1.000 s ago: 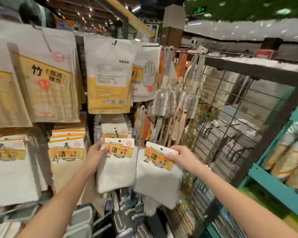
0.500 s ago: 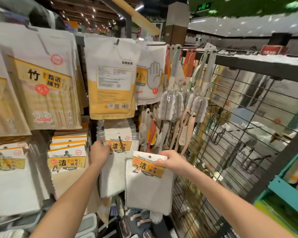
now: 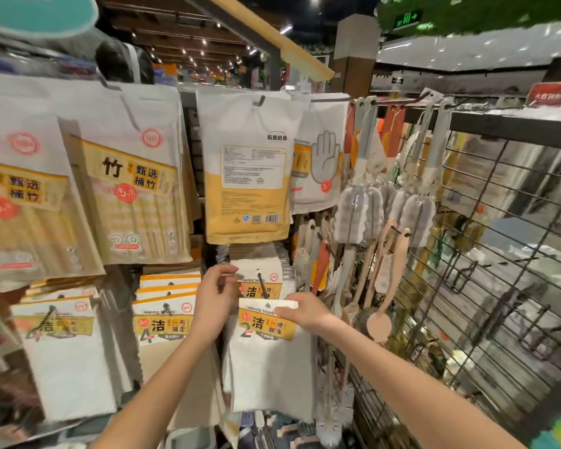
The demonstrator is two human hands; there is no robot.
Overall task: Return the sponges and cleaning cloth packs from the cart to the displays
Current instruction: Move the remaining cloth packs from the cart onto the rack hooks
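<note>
My right hand [image 3: 300, 311] grips the top right corner of a white cleaning cloth pack [image 3: 268, 361] with a yellow label, holding it in front of the display hook. Behind it, a second identical cloth pack [image 3: 261, 280] hangs on a black hook [image 3: 262, 281]. My left hand [image 3: 212, 299] touches the left edge of that hung pack, fingers curled at its header. The front pack's top edge is at the hook's tip; whether the hook passes through its hole is hidden.
Larger yellow and white bags [image 3: 245, 176] hang above. More cloth packs [image 3: 164, 315] hang to the left. Long-handled brushes and sponges [image 3: 357, 218] dangle to the right, beside a black wire grid panel [image 3: 467, 286].
The left pack went onto the hook and my left hand now rests at its edge. My right hand has brought the other pack leftward and up, in front of the same hook.
</note>
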